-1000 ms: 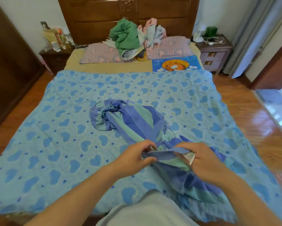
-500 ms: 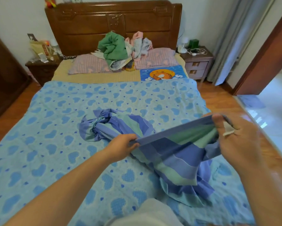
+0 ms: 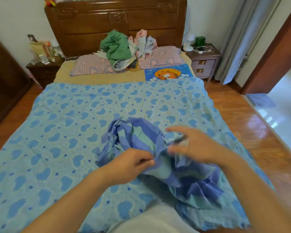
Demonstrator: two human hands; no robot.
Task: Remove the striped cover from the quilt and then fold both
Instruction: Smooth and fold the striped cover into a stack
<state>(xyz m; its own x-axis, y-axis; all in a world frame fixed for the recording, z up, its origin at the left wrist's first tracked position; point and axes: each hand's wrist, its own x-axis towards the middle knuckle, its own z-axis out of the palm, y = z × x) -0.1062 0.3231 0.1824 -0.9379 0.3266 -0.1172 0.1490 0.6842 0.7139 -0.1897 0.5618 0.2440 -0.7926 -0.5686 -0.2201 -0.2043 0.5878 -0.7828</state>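
Head view, left hand [image 3: 133, 163] pinching striped cover [image 3: 141, 142], no legible writing

Cover: the striped cover [image 3: 151, 148] is lying bunched on the quilt [image 3: 57, 132], well off it already.
Left hand: the left hand [image 3: 133, 163] is pinching a fold of the cover's edge.
Right hand: the right hand [image 3: 191, 145] is hovering over the cover, fingers spread (blurred, so any contact is unclear).
Quilt: it is lying spread flat across the bed.
Headboard end: clothes [image 3: 124, 47] are sitting heaped on the pillows [image 3: 161, 58].
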